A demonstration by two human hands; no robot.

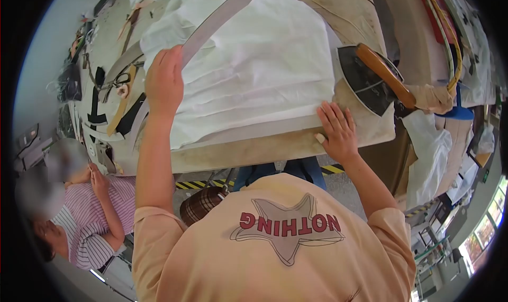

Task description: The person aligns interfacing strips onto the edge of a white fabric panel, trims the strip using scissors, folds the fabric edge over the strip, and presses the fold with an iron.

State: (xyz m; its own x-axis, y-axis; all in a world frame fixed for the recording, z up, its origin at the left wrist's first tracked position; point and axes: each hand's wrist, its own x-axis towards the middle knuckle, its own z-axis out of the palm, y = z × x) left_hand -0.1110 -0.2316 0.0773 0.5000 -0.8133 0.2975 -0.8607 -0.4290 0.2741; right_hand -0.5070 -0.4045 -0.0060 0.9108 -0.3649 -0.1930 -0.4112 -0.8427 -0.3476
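White fabric [254, 64] lies spread over the padded table, with soft creases towards its near left part. My left hand [165, 79] is closed around the lower end of a curved grey strip [219, 19], which reaches up and to the right above the fabric. Whether the strip is card, plastic or stiff cloth I cannot make out. Flat beside the fabric's near right corner rests my right hand [337, 127], fingers apart, holding nothing. An iron [365, 77] with a wooden handle stands on the table to the right of that hand.
Scissors [121, 79], dark pattern pieces [97, 109] and curved strips lie along the table's left side. At the lower left sits another person in stripes [95, 212]. Clear plastic sheeting [431, 154] hangs at the right, below a blue object [459, 109].
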